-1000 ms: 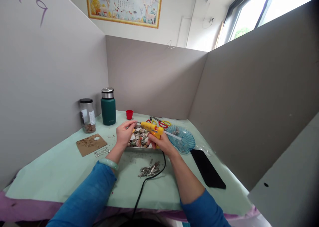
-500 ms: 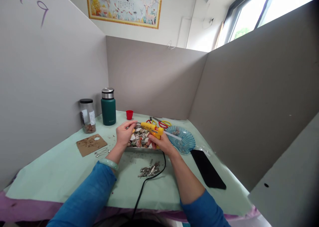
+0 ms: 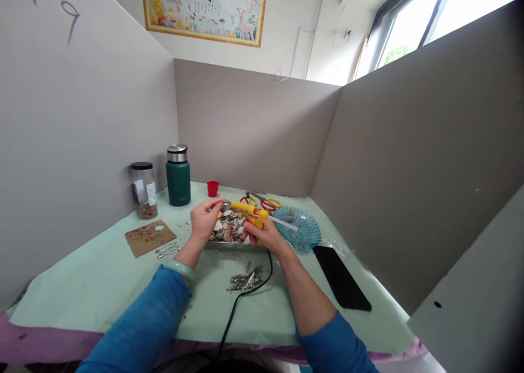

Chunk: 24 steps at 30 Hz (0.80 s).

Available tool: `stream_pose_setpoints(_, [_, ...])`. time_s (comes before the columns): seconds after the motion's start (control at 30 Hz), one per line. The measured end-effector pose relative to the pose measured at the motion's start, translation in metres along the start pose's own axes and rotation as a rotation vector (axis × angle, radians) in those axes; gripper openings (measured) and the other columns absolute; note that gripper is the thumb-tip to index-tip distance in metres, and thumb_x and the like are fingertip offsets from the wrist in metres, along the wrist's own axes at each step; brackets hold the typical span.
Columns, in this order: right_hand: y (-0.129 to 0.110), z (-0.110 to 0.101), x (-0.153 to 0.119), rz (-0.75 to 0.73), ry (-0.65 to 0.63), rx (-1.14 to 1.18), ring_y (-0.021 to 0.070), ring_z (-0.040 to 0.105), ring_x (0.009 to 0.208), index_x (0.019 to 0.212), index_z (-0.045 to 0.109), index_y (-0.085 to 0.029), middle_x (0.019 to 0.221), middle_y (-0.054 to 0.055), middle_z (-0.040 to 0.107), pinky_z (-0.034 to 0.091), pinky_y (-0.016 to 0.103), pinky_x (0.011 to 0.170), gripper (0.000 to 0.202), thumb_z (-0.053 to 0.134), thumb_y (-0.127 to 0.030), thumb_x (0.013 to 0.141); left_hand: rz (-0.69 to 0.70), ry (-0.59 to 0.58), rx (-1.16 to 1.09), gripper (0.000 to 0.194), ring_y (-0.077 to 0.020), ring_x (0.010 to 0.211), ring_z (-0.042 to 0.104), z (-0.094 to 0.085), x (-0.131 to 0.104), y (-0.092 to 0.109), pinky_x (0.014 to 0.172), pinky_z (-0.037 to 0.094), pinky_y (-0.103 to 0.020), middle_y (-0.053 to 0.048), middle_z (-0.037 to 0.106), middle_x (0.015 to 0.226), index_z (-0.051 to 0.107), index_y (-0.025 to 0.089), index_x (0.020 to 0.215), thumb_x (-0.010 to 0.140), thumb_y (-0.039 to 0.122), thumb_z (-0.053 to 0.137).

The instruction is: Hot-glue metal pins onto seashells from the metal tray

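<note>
My right hand (image 3: 265,235) is closed round the handle of a yellow hot glue gun (image 3: 249,211), with a pale glue stick (image 3: 286,223) poking out of its back end. The gun's nozzle points left, at the fingertips of my left hand (image 3: 203,218). Those fingers are pinched together on a small thing, mostly hidden and too small to name. Under both hands is a metal tray (image 3: 233,246) full of shells (image 3: 231,225). A black cord (image 3: 237,302) runs from the gun toward me across the table.
A pile of small metal clips (image 3: 246,279) lies in front of the tray. To the right are a blue scalloped dish (image 3: 309,232), scissors (image 3: 270,202) and a black phone-like slab (image 3: 343,279). Leftward stand a green flask (image 3: 178,177), a jar (image 3: 144,193), a red cup (image 3: 213,188) and brown cardboard (image 3: 143,238).
</note>
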State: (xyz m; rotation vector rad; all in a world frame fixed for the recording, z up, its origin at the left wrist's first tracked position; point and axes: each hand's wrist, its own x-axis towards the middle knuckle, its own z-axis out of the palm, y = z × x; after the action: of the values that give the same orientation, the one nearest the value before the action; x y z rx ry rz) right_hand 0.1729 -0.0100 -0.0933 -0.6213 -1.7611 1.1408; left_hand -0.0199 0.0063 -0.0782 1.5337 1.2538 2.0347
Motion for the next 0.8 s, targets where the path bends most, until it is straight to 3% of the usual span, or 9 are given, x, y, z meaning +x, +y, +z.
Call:
stream_pose_setpoints(0.17, [0.006, -0.003, 0.002, 0.018, 0.022, -0.144, 0.0083, 0.044, 0.042, 0.083, 0.059, -0.018, 0.062, 0.000, 0.062, 0.035, 0.021, 0.042, 0.036, 0.055, -0.054, 0.083, -0.051, 0.014, -0.035, 0.021, -0.0164, 0.062, 0.061, 0.000, 0.001, 0.002, 0.060, 0.048, -0.025, -0.001, 0.067, 0.062, 0.076, 0.020, 0.080, 0.067, 0.034, 0.068])
stream_pose_setpoints(0.33, [0.007, -0.007, 0.004, 0.001, 0.219, -0.690, 0.0162, 0.057, 0.064, 0.096, 0.063, -0.020, 0.074, 0.001, 0.065, 0.039, 0.025, 0.058, 0.040, 0.062, -0.054, 0.076, -0.165, 0.019, -0.123, 0.029, -0.0092, 0.046, 0.046, 0.002, -0.001, 0.008, 0.050, 0.041, -0.023, 0.002, 0.060, 0.056, 0.075, 0.016, 0.085, 0.066, 0.038, 0.071])
stream_pose_setpoints(0.5, [0.007, -0.004, 0.001, 0.085, 0.157, -1.051, 0.0229, 0.064, 0.084, 0.119, 0.056, -0.025, 0.099, 0.006, 0.069, 0.039, 0.028, 0.068, 0.048, 0.059, -0.051, 0.078, -0.265, -0.055, -0.358, 0.032, -0.0064, 0.047, 0.044, 0.006, -0.004, 0.018, 0.048, 0.037, -0.021, 0.001, 0.059, 0.063, 0.069, 0.013, 0.085, 0.064, 0.037, 0.074])
stream_pose_setpoints(0.63, [0.009, -0.004, 0.002, 0.170, 0.110, -1.172, 0.0241, 0.063, 0.085, 0.105, 0.064, -0.022, 0.094, 0.008, 0.070, 0.040, 0.030, 0.071, 0.037, 0.058, -0.049, 0.080, -0.351, -0.137, -0.566, 0.030, -0.0075, 0.055, 0.050, 0.007, -0.007, 0.027, 0.057, 0.044, -0.023, 0.001, 0.059, 0.071, 0.062, 0.016, 0.085, 0.064, 0.034, 0.074])
stream_pose_setpoints(0.7, [0.007, -0.003, 0.002, 0.077, 0.183, -1.186, 0.0247, 0.062, 0.089, 0.096, 0.067, -0.020, 0.093, 0.009, 0.068, 0.040, 0.033, 0.075, 0.031, 0.058, -0.047, 0.082, -0.392, -0.163, -0.680, 0.028, -0.0073, 0.058, 0.052, 0.008, -0.008, 0.032, 0.062, 0.046, -0.024, 0.001, 0.058, 0.076, 0.058, 0.018, 0.085, 0.066, 0.032, 0.073])
stream_pose_setpoints(0.8, [-0.002, 0.003, 0.002, -0.210, 0.397, -1.063, 0.0219, 0.058, 0.092, 0.095, 0.066, -0.019, 0.095, 0.009, 0.066, 0.041, 0.033, 0.082, 0.023, 0.056, -0.039, 0.087, -0.450, -0.184, -0.765, 0.026, -0.0086, 0.063, 0.056, 0.013, -0.012, 0.039, 0.066, 0.047, -0.025, 0.001, 0.058, 0.079, 0.054, 0.020, 0.084, 0.068, 0.030, 0.071])
